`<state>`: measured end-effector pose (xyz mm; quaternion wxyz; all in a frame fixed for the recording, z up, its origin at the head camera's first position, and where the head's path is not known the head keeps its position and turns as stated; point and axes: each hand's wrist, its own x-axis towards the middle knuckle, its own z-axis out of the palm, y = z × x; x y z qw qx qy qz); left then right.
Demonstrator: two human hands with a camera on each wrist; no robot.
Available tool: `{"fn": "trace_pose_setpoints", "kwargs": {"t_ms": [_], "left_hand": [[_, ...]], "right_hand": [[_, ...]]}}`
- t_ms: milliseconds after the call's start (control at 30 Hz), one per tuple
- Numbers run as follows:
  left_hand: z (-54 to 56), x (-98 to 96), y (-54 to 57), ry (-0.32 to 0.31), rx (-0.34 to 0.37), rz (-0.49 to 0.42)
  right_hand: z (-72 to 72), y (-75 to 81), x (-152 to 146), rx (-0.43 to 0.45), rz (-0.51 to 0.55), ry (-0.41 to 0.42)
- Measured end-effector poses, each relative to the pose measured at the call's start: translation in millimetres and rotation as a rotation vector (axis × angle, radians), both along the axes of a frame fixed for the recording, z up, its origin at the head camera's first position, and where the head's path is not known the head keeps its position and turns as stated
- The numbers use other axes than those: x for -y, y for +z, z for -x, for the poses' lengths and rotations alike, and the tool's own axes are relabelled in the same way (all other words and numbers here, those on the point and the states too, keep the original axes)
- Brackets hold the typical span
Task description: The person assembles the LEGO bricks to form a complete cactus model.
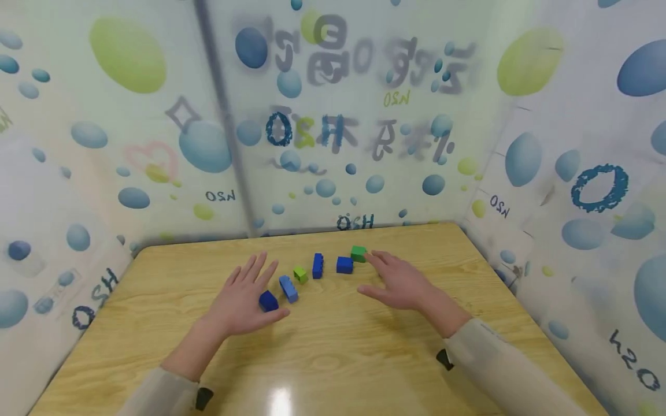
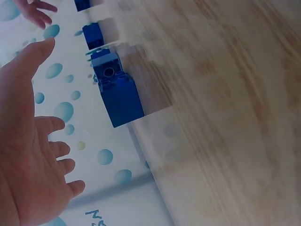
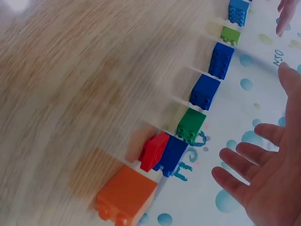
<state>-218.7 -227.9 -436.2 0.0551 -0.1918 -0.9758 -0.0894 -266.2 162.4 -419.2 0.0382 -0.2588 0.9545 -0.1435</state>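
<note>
My left hand is spread with straight fingers over the left end of a row of toy building blocks, thumb beside a dark blue block. Right of that block follow a light blue block, a small lime green block, a long blue block and a shorter blue block. My right hand is held open, its fingertips overlapping the edge of a green block in the head view. The right wrist view also has a red block against another blue one, plus an orange block; my right hand hides these in the head view.
The blocks stand on a wooden table. Patterned white curtains with blue and green dots rise behind it and at both sides. A dark strap end hangs at the left sleeve, another at the right.
</note>
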Motion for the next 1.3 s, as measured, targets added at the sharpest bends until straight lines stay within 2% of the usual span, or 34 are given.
{"fn": "trace_pose_setpoints", "kwargs": {"t_ms": [233, 433, 533, 700, 800, 933, 1100, 1300], "left_hand": [[-1.8, 7.8, -2.7, 0.002, 0.021, -0.033], [-0.3, 13.3, -1.4, -0.011, 0.064, -0.079], [3.0, 16.4, -3.5, -0.034, 0.103, -0.103], [10.1, 23.6, -11.2, -0.055, 0.222, -0.165], [12.7, 28.3, -15.3, -0.066, 0.276, -0.212], [15.9, 31.5, -17.0, -0.105, 0.299, -0.247], [17.9, 31.9, -16.2, -0.146, 0.297, -0.236], [19.1, 29.9, -14.7, -0.175, 0.283, -0.227]], "right_hand": [[2.5, -6.6, 23, 0.061, 0.019, 0.023], [6.6, -8.6, 51, 0.147, 0.068, 0.098], [9.2, -12.2, 67, 0.182, 0.086, 0.15], [13.2, -18.3, 95, 0.223, 0.071, 0.22], [15.6, -20.7, 111, 0.224, 0.044, 0.251], [18.4, -23.4, 128, 0.196, -0.003, 0.266], [17.9, -26.2, 144, 0.179, -0.071, 0.252], [14.9, -26.0, 156, 0.145, -0.13, 0.288]]}}
